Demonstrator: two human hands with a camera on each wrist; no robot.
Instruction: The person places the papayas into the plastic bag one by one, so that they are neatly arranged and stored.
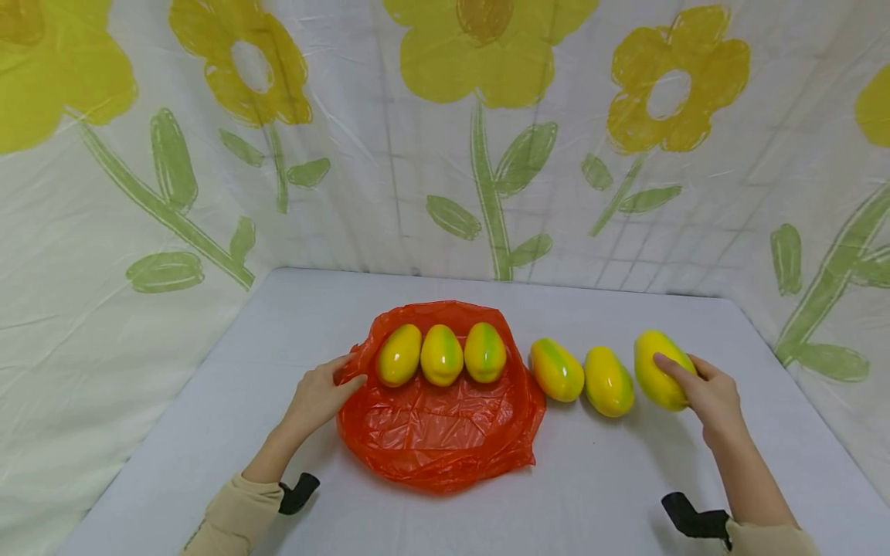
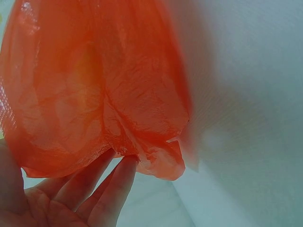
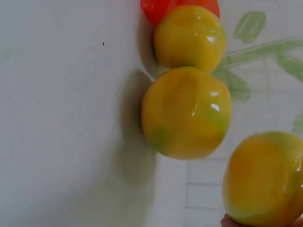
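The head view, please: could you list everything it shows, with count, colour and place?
mangoes on the bag: three, yellow with green streaks, side by side on the far part of the orange bag.
mangoes on the table: two, yellow-green, lying just right of the bag.
held mango: one, yellow, at the right end of the row, in the right hand.
plastic bag: one, orange, crumpled, spread flat mid-table.
table: one, pale grey-white cover.
backdrop: one, white sheeting with yellow flowers and green stems, behind and at both sides.
wrist straps: two, black, at the beige sleeves.
hands: left hand touches the bag's left edge, fingers fairly straight; right hand grips the held mango.
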